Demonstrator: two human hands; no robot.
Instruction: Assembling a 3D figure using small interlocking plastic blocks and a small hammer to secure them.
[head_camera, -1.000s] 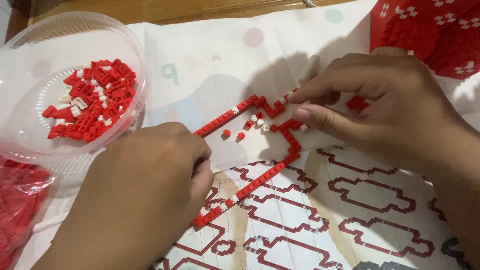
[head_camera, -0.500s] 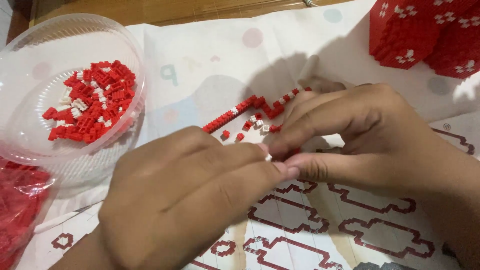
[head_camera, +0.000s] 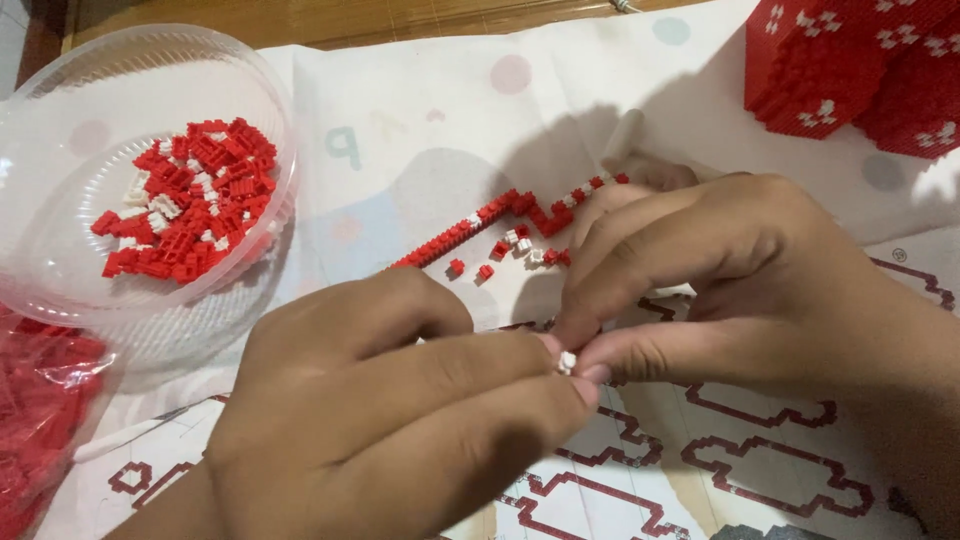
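Head camera caught a tiny white plastic brick (head_camera: 567, 361) pinched between both hands' fingertips, low over the printed paper sheet (head_camera: 760, 470).
Left hand (head_camera: 390, 420) and right hand (head_camera: 720, 290) curled closed on it; beyond, a clear plastic bowl (head_camera: 60, 260) held small red and white bricks (head_camera: 185, 210).

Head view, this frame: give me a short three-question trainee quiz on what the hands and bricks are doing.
1. True or false: the tiny white brick is pinched between fingertips of both the left hand and the right hand.
2. Where do most loose red and white bricks lie? A) in the clear plastic bowl B) on the finished red block model C) on the bare wood
3. Fill in: the half-built red outline lies on a printed ____ sheet.

Key: 1 true; 2 A; 3 pattern.
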